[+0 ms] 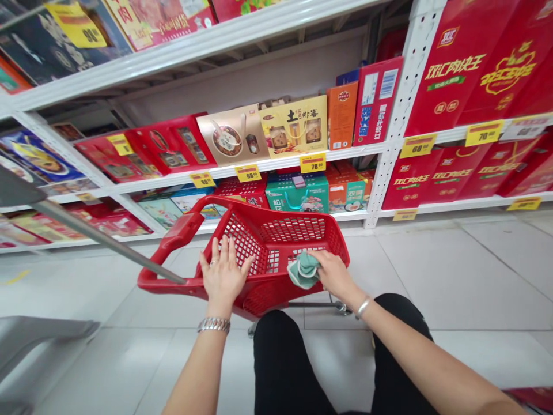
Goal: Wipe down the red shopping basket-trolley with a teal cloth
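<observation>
A red plastic shopping cart [298,214] with a perforated basket stands just in front of my knees. My left hand [223,275] is open, fingers stretched out, over the cart's near left rim beside the handle; whether the palm presses on the rim I cannot tell. In my right hand [336,278] is a crumpled green cloth [303,270] with a pale edge, closed in the fingers at the near right rim. The cloth lies over that rim and hides part of it. Inside, the basket's grid floor shows, with no goods on it.
White shelves [259,167] with gift boxes and yellow price tags run behind the cart. Large red boxes [453,63] fill the right bay. A grey metal pole [108,242] crosses the left side. Pale floor tiles [432,259] lie around the cart.
</observation>
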